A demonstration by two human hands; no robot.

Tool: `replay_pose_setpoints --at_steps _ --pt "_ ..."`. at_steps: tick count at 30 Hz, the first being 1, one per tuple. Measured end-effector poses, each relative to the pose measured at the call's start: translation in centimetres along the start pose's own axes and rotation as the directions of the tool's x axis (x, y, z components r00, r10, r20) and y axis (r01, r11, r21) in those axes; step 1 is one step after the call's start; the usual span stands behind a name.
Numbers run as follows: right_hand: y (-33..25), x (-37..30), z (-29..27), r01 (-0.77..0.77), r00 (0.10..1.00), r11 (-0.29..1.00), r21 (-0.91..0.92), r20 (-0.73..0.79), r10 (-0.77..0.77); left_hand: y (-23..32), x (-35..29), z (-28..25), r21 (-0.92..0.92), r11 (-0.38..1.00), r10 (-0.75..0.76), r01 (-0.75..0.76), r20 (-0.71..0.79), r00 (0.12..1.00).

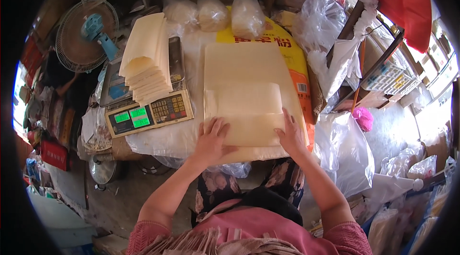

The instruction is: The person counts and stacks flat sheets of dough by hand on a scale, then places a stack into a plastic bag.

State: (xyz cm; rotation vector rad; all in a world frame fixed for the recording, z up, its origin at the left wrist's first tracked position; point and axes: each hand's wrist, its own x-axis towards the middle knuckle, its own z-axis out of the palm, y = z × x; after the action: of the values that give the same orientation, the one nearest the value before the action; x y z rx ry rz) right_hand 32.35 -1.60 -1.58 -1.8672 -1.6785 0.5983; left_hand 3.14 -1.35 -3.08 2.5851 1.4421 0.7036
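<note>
A stack of thin, pale yellow sheets lies on the table in front of me. The top one has a smaller folded flap across its middle; I cannot tell whether the sheets are paper or a food skin. My left hand rests on the stack's near left part, fingers spread and thumb out to the right. On the near right side, my right hand touches the sheet with fingers apart, the fingertips by the flap's right corner. Neither hand grips anything.
Left of the stack stands a digital scale with green displays, bearing a pile of folded sheets. A fan is further left. Wrapped bundles line the far edge. A yellow printed sack lies beneath the stack; plastic bags hang at right.
</note>
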Motion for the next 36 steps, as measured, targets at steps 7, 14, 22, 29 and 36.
replay_pose_setpoints --at_steps 7,14,22,29,36 --pt "0.9 -0.4 -4.8 0.497 0.813 0.855 -0.147 0.424 -0.4 -3.2 1.0 -3.0 -0.223 0.973 -0.035 0.062 0.123 0.992" --pt "4.2 2.2 -1.9 -0.01 0.989 0.924 0.383 0.142 -0.048 -5.2 4.5 -0.8 -0.885 0.225 -0.54 0.408 0.235 0.808" --pt "-1.8 5.5 -0.2 0.228 0.951 0.896 -0.381 -0.108 -0.289 -1.6 6.2 2.9 0.087 0.96 -0.263 0.265 -0.03 0.964" --pt "-2.5 3.9 2.8 0.374 0.916 0.755 -0.539 0.086 -0.392 -1.9 5.5 3.8 0.089 0.959 -0.267 0.268 -0.027 0.963" --pt "-6.4 -4.4 4.9 0.539 0.842 0.831 -0.136 0.112 -0.528 -1.2 1.6 1.7 -0.92 0.286 -0.533 0.266 0.078 0.843"
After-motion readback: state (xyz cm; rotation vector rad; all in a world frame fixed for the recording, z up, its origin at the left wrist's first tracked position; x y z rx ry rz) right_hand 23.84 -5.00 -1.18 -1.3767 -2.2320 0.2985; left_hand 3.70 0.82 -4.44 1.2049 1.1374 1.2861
